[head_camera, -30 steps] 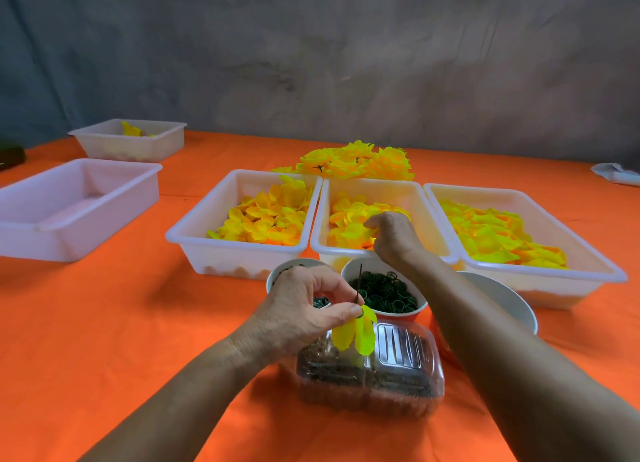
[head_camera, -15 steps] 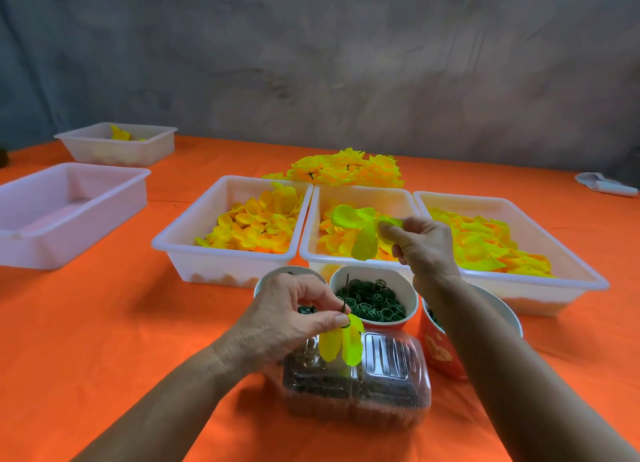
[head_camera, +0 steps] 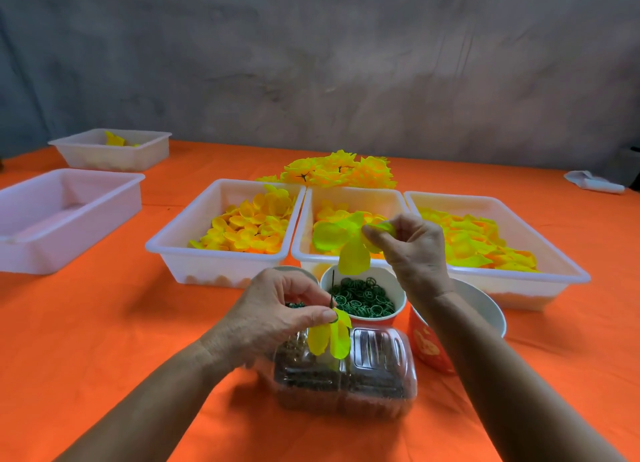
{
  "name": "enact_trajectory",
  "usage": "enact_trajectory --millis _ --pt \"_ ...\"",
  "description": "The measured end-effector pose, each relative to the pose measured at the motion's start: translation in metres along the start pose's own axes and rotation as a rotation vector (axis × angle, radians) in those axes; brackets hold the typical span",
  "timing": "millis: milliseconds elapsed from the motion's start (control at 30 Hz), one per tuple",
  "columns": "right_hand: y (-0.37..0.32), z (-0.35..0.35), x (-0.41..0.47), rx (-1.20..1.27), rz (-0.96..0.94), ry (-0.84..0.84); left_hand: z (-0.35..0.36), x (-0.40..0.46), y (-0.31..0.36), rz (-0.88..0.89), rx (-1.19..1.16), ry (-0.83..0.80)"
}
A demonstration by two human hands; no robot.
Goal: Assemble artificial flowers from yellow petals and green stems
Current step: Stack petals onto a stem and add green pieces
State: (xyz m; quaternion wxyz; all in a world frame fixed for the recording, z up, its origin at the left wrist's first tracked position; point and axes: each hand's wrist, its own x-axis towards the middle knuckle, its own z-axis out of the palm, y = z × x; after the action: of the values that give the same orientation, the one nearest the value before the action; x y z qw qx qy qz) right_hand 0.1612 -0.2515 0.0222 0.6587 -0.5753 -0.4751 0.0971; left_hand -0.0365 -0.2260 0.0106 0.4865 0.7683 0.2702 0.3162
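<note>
A: Nearest us sits the clear plastic clamshell box (head_camera: pixel 346 375), dark pieces inside. Above it our left hand (head_camera: pixel 273 319) pinches the thin green stem (head_camera: pixel 332 288), tip up, with a small yellow petal layer (head_camera: pixel 329 337) already hanging just below the fingertips.

B: We hold it upright, we judge, so the free tip can take the next layer. Our right hand (head_camera: pixel 412 247) pinches that larger petal piece (head_camera: pixel 346 243) and dangles it above the stem, the two hands well apart.

A: What crowds us?

B: The cup of green rings (head_camera: pixel 363 295) stands right under the path between petal and stem, a red cup (head_camera: pixel 429 347) and a white bowl (head_camera: pixel 485 309) beside our right wrist. Another cup (head_camera: pixel 294 304) hides behind the left hand.

A: Farther on, three white trays of petals: left tray (head_camera: pixel 180 250), middle tray (head_camera: pixel 308 219), right tray (head_camera: pixel 554 267). Finished flowers (head_camera: pixel 339 172) are heaped behind them, two more bins (head_camera: pixel 69 215) off left on the orange tablecloth (head_camera: pixel 86 340).
</note>
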Motion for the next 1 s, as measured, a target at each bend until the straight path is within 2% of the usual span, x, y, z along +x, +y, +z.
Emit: enact_trajectory --millis 100,200,267,433,567,800,1000 --pt "-0.002 0.000 -0.006 0.069 -0.032 -0.034 -0.007 0.000 0.003 -0.026 -0.116 0.070" --pt "-0.004 -0.001 -0.013 0.116 -0.076 -0.093 -0.018 0.008 0.004 0.004 -0.084 0.346" --pt "-0.006 -0.002 -0.018 0.126 -0.109 -0.124 -0.024 0.015 0.006 0.017 -0.018 0.442" --pt "-0.014 -0.001 -0.027 0.080 -0.210 -0.137 -0.020 0.027 0.015 -0.051 -0.058 0.263" --pt "-0.020 -0.001 -0.033 0.062 -0.235 -0.154 -0.012 0.028 0.017 0.031 -0.186 0.121" --pt "-0.027 -0.006 -0.042 0.208 -0.054 -0.249 -0.005 0.025 0.014 0.136 -0.296 0.181" --pt "-0.035 -0.006 -0.043 0.061 -0.131 -0.341 -0.003 0.022 0.013 0.242 -0.205 0.168"
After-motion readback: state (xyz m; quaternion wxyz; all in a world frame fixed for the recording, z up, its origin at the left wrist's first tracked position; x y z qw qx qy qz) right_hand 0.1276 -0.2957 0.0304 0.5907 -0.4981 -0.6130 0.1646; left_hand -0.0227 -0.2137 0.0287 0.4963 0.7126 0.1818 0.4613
